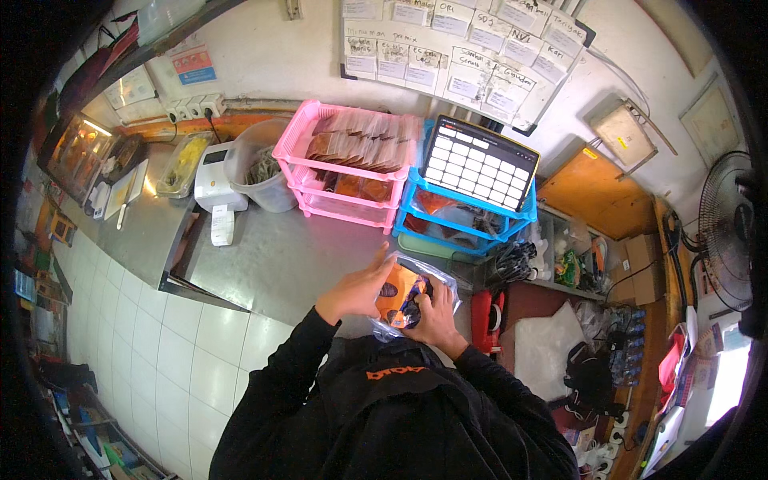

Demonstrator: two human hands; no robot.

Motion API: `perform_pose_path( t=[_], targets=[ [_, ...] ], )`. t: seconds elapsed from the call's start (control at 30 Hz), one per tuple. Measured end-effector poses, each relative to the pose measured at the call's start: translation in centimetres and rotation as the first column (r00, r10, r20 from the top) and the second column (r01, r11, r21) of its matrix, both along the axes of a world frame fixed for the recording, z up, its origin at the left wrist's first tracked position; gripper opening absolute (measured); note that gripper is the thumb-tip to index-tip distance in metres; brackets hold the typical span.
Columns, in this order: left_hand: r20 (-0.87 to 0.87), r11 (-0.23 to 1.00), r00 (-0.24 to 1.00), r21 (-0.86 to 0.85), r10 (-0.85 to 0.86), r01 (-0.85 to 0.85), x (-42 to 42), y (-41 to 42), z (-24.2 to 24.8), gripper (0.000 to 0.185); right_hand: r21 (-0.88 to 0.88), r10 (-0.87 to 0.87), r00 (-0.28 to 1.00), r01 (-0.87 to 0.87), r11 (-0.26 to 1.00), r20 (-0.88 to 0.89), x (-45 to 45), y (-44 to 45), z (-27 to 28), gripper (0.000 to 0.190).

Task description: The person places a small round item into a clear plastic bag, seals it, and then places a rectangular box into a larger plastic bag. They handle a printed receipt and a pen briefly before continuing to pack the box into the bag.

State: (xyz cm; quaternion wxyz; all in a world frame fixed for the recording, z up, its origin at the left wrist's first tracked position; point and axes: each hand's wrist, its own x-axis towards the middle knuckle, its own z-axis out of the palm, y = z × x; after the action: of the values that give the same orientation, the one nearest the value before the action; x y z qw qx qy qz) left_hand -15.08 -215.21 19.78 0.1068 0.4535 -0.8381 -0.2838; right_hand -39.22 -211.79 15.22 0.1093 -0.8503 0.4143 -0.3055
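Note:
An orange and purple printed box (399, 294) sits in a clear plastic bag (447, 277) close to my torso, at the front edge of the steel counter. My left hand (360, 288) presses along the box's left side, thumb low and fingers stretched upward. On the opposite side, my right hand (441, 315) grips the box and the bag with bent fingers. Dark openings show on the orange face; its right part is covered by my right fingers.
Beyond my hands stand a pink rack (348, 163) of packed sachets and a blue rack (465, 219) bearing a tablet (480, 165). Leftward are a label printer (221, 180), a plastic bin (264, 168) and a knife (122, 216). A red tape dispenser (481, 321) lies at right.

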Motion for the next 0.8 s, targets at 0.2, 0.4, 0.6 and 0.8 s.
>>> perform_pose_path(
  t=[0.2,0.4,0.6,0.8],
  targets=[
    [-0.087,0.992,0.996,0.120,-0.038,0.048,-0.3,-1.5,-0.6,0.133,0.056,0.006,0.999,-0.004,0.998,-0.034,-0.4,0.2,0.0,0.071],
    [-0.125,0.982,0.980,-0.121,-0.157,0.142,-2.8,-2.2,-0.3,0.076,0.077,-0.107,0.985,0.118,0.990,-0.134,0.0,0.1,-0.4,0.073],
    [-0.286,0.944,0.949,-0.258,0.130,-0.207,-6.0,-2.8,1.4,0.062,-0.074,-0.236,0.970,0.231,0.970,-0.064,1.0,0.0,-0.5,0.069],
    [-0.085,0.937,0.989,-0.317,0.124,-0.145,-6.3,-2.6,1.8,0.057,-0.008,-0.327,0.944,0.327,0.945,0.053,1.1,0.6,0.2,0.064]
  ],
)
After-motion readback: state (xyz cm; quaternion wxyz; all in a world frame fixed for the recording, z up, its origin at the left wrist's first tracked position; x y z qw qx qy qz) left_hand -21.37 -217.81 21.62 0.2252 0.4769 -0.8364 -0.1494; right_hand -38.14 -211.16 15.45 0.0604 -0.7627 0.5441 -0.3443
